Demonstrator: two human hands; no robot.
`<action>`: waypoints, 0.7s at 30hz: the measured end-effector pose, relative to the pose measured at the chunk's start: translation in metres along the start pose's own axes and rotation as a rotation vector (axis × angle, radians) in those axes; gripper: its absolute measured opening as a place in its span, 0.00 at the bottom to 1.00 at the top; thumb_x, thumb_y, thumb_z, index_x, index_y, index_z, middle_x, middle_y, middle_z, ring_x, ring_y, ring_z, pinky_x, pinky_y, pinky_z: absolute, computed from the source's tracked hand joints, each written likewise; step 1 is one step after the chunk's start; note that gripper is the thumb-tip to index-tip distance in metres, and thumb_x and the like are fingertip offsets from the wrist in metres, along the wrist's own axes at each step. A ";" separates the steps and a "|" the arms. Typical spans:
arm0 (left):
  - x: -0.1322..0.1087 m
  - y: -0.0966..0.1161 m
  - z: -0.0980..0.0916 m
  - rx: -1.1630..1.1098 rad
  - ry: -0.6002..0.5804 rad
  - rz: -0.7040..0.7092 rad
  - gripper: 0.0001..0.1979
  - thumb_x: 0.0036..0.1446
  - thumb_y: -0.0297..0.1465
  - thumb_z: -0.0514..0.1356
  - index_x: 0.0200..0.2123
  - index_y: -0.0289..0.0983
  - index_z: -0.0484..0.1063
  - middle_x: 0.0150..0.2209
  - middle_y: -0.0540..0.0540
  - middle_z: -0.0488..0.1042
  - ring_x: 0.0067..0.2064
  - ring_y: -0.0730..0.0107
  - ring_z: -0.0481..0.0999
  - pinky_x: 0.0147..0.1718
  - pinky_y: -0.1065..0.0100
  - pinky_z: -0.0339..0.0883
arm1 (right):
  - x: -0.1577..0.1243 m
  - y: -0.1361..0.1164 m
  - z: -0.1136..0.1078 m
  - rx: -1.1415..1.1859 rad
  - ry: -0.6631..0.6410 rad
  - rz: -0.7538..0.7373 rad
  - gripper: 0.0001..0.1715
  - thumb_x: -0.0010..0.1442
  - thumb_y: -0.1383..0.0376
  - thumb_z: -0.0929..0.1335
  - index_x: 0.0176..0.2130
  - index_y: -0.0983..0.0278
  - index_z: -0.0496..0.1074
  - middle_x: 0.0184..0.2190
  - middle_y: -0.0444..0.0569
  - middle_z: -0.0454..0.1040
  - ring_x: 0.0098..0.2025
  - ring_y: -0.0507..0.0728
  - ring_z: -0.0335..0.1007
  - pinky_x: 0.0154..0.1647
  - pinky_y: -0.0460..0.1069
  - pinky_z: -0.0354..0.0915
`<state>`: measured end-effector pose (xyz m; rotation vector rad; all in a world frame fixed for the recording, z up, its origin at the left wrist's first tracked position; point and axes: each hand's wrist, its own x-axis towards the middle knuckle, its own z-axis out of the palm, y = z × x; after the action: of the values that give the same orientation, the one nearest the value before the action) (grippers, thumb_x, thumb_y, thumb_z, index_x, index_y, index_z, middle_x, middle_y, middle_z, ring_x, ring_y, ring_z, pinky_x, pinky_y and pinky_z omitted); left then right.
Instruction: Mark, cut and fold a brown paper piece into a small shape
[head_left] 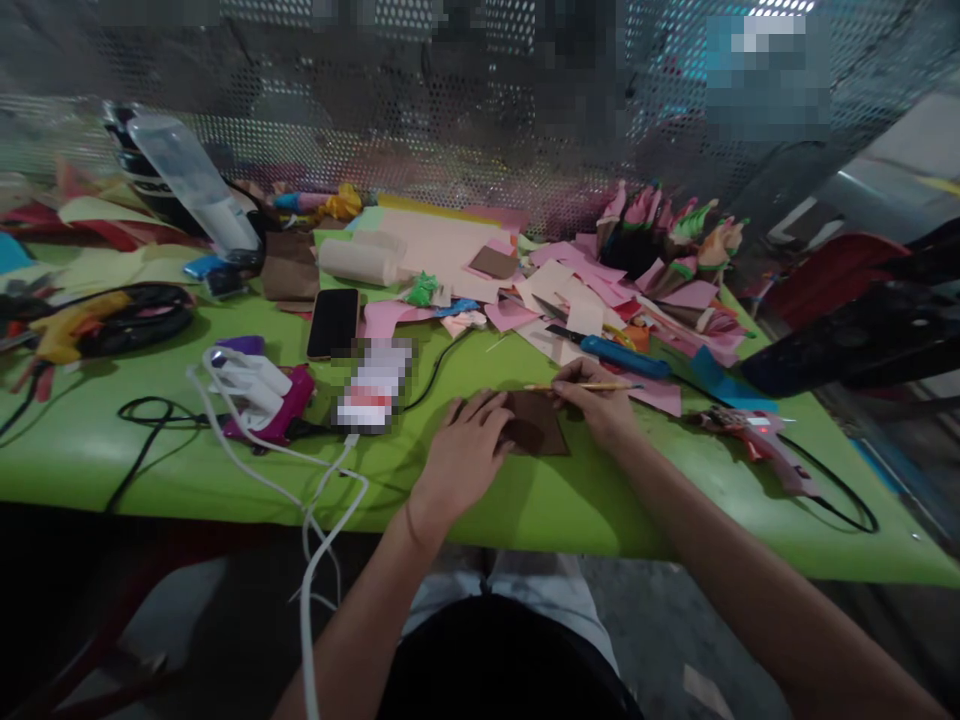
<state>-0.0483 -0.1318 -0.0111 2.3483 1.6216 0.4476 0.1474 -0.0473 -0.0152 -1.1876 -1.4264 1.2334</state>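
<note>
1. We see our left hand (469, 445) lying flat on a brown sheet of paper (536, 425). Its fingers are spread out and press down on the paper. They are not gripping anything.
2. Our right hand (600, 400) is closed around a thin yellow pencil (592, 386). The fingers pinch it, and it lies almost flat, pointing away to the right.
3. The brown paper lies on the green table (525, 500). It sits right between our two hands, under the left fingers and just next to the right fingers.
4. Just past the right fingers lies a blue-handled cutter (622, 355). Behind it is a pile of pink paper scraps (570, 290).
5. Farther out to the right of the right hand lies a pink glue gun (757, 440) with a black cord.
6. To the left of the left fingers we see a white and pink glue gun (262, 395) with a white cable (315, 500) hanging over the table edge.
7. Past the left fingers a black phone (334, 322) lies flat, and behind it is a roll of cream paper (360, 262).
8. Far back, past the right fingers, a bunch of paper flowers (667, 235) stands up. They are pink and green.
9. Far off to the left lies a yellow glue gun (71, 325).
</note>
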 end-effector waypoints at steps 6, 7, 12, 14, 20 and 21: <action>-0.001 0.001 -0.002 -0.008 0.006 0.002 0.13 0.65 0.30 0.56 0.53 0.39 0.68 0.65 0.43 0.66 0.67 0.58 0.61 0.65 0.48 0.54 | -0.002 0.000 -0.002 -0.079 0.003 -0.014 0.13 0.47 0.58 0.73 0.26 0.61 0.68 0.20 0.41 0.73 0.20 0.50 0.68 0.20 0.45 0.61; -0.001 0.001 -0.002 -0.008 0.004 0.001 0.13 0.65 0.30 0.56 0.53 0.39 0.68 0.65 0.44 0.66 0.67 0.58 0.61 0.65 0.48 0.54 | -0.002 0.000 -0.001 -0.092 0.007 -0.021 0.13 0.47 0.58 0.73 0.26 0.61 0.68 0.20 0.41 0.72 0.20 0.50 0.68 0.21 0.45 0.61; 0.000 0.001 -0.003 -0.009 0.004 0.002 0.13 0.65 0.30 0.56 0.52 0.39 0.68 0.65 0.44 0.66 0.67 0.58 0.62 0.65 0.48 0.55 | -0.002 0.000 -0.001 -0.145 0.006 -0.019 0.13 0.49 0.57 0.72 0.27 0.61 0.67 0.20 0.41 0.72 0.20 0.51 0.68 0.21 0.45 0.62; 0.000 0.001 -0.003 -0.009 0.002 0.000 0.13 0.65 0.30 0.57 0.52 0.39 0.68 0.65 0.44 0.66 0.67 0.58 0.62 0.65 0.48 0.55 | -0.002 0.000 -0.002 -0.154 0.000 -0.019 0.12 0.49 0.58 0.72 0.27 0.61 0.67 0.19 0.41 0.71 0.20 0.51 0.68 0.21 0.45 0.63; -0.001 0.000 -0.002 -0.003 0.000 -0.006 0.14 0.65 0.31 0.56 0.53 0.39 0.68 0.65 0.44 0.66 0.68 0.58 0.61 0.66 0.49 0.54 | -0.005 -0.005 -0.003 -0.165 -0.036 -0.020 0.11 0.49 0.59 0.72 0.26 0.61 0.67 0.20 0.42 0.72 0.21 0.51 0.68 0.21 0.46 0.63; 0.000 0.000 -0.002 -0.001 -0.004 -0.006 0.14 0.65 0.31 0.56 0.53 0.39 0.68 0.65 0.44 0.66 0.68 0.58 0.61 0.66 0.49 0.54 | -0.006 -0.006 -0.004 -0.167 -0.048 -0.019 0.11 0.49 0.59 0.72 0.26 0.61 0.68 0.20 0.42 0.72 0.21 0.51 0.67 0.21 0.45 0.62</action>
<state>-0.0490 -0.1322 -0.0095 2.3419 1.6259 0.4427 0.1513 -0.0534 -0.0092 -1.2603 -1.5981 1.1552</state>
